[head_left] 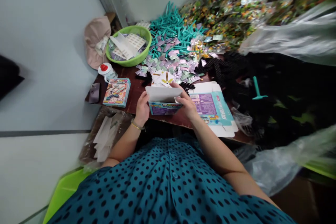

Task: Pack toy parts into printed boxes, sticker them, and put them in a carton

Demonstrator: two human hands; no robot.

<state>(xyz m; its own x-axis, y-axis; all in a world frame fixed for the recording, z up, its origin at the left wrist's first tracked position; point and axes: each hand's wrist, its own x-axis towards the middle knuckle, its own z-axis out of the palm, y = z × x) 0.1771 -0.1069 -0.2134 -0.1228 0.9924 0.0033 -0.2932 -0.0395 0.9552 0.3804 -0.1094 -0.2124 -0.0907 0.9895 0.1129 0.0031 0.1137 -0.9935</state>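
Between my two hands is a small cardboard box [165, 109], blue and purple outside, with its white flap standing up. My left hand [142, 109] grips the box's left end, and a bangle circles that wrist. At the right end, my right hand [187, 104] has its thumb by the opening and its other fingers behind the flap. What lies inside the box is hidden. Just behind it are white printed cards [166, 78] with pickaxe-like pictures. A flattened carton [210, 106] in purple and teal lies beside my right hand.
A closed printed box [117, 92], a phone [94, 93] and a lidded mug [107, 72] stand left. Behind are a green basket [128, 62], small packets [181, 66] and teal sticks [170, 24]. Black pieces [275, 77] and bagged orange-green parts [217, 10] crowd the right.
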